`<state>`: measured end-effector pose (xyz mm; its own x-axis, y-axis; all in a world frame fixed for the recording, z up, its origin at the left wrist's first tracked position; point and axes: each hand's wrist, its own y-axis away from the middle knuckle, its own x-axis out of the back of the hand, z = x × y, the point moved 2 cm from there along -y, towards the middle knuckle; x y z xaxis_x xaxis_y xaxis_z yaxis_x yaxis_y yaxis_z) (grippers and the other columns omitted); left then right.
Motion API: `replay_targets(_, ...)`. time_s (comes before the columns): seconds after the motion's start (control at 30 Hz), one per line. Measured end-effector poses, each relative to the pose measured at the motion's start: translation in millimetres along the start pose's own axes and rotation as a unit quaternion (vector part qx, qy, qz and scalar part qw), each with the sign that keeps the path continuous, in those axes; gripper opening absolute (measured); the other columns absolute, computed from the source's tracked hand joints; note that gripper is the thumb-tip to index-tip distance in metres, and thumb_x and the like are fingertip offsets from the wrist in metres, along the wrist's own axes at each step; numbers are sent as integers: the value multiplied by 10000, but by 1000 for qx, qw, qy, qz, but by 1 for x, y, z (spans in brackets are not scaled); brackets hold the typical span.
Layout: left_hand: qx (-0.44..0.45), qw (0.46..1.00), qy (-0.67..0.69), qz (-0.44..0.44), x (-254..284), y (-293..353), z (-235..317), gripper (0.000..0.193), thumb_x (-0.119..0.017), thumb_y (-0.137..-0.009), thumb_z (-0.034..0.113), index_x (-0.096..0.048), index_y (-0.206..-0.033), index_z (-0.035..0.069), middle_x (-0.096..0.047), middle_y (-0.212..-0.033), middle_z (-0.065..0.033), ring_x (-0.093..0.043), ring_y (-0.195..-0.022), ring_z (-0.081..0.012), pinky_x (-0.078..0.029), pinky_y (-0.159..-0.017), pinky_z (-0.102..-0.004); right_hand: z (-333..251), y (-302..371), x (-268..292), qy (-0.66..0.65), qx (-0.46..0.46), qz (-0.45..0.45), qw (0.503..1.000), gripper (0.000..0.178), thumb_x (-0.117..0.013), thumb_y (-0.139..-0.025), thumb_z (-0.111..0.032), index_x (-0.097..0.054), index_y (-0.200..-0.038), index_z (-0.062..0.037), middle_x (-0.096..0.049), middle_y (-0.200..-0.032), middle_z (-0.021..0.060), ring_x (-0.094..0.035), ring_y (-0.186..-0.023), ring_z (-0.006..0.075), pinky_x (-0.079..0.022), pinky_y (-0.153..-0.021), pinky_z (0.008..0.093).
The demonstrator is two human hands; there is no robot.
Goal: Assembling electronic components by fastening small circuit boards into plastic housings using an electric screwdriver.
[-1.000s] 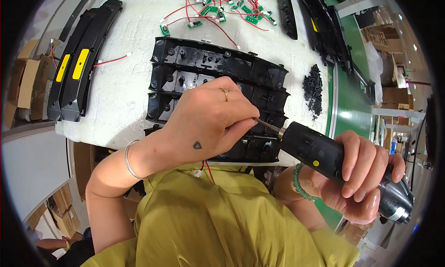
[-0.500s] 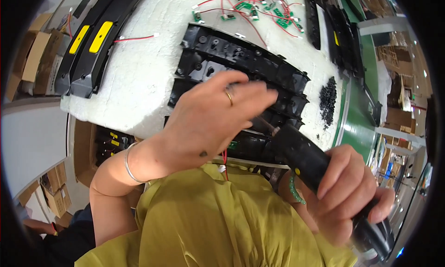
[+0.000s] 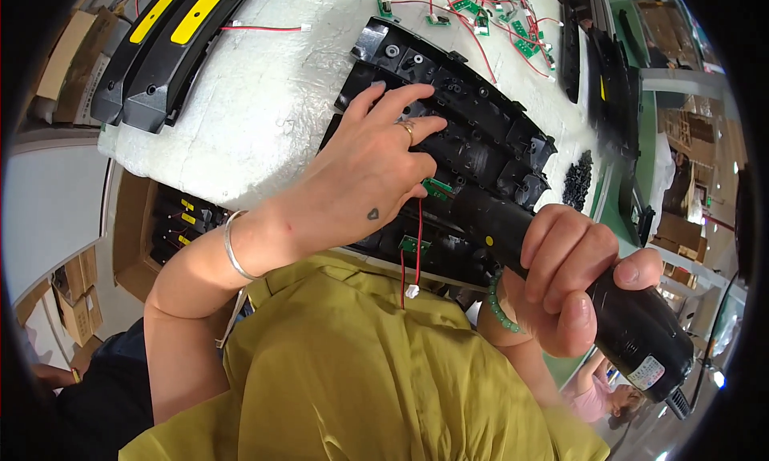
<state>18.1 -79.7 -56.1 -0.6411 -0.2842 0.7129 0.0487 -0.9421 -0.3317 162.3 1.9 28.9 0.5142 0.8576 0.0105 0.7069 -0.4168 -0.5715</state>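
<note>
My left hand point(image 3: 364, 169) rests with its fingers spread on a row of black plastic housings point(image 3: 481, 140) lying on the white foam-topped bench point(image 3: 264, 100). It presses the housings and holds nothing. My right hand point(image 3: 569, 281) grips a black electric screwdriver point(image 3: 577, 277), whose tip points at a small green circuit board point(image 3: 437, 189) set in the nearest housing. A second green board point(image 3: 412, 243) with a red wire and a white plug point(image 3: 411, 290) hangs over the near edge.
Two long black parts with yellow inserts point(image 3: 164, 40) lie at the far left. Loose green boards with red wires point(image 3: 489, 8) sit at the back. A pile of black screws point(image 3: 577, 181) is right of the housings. More black parts point(image 3: 609, 76) line the green conveyor point(image 3: 641, 132).
My left hand has let go of the driver's bit and moved up onto the housings with fingers spread. The screwdriver tip has moved down to the green board. The view has shifted.
</note>
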Motion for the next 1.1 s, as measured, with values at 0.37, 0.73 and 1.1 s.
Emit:
replay_targets(0.37,-7,999,32,27,-2,1,-1,69,-612,-675,10,-649,-727,-16,-575,-1143,-213,-350,-1262,-340,-272,-1003,-527,6,-12,-11,16,-8,-36,999,283,-584,-734,-88,-362,-896,-157,-462,-564,-38,-438,-425,77,-352,-452,213)
replay_targets(0.73,1,1000,1,11,-1,1,0,147,-681,-653,57,-633,-790,32,-547,-1195,-119,-379,-1230,-329,-302,-996,-481,13,-14,-15,19,9,-77,997,324,-605,-747,-47,-310,-839,-145,-452,-569,-12,-419,-416,110,-378,-437,250)
replay_targets(1.1,65,997,3,-35,12,-11,14,338,-699,-612,-35,-606,-930,33,-549,-1213,-108,-414,-1210,-337,-366,-976,-407,-41,14,105,127,53,237,962,330,-520,-756,-10,-421,-1069,-42,-438,-599,29,-408,-472,132,-380,-478,275)
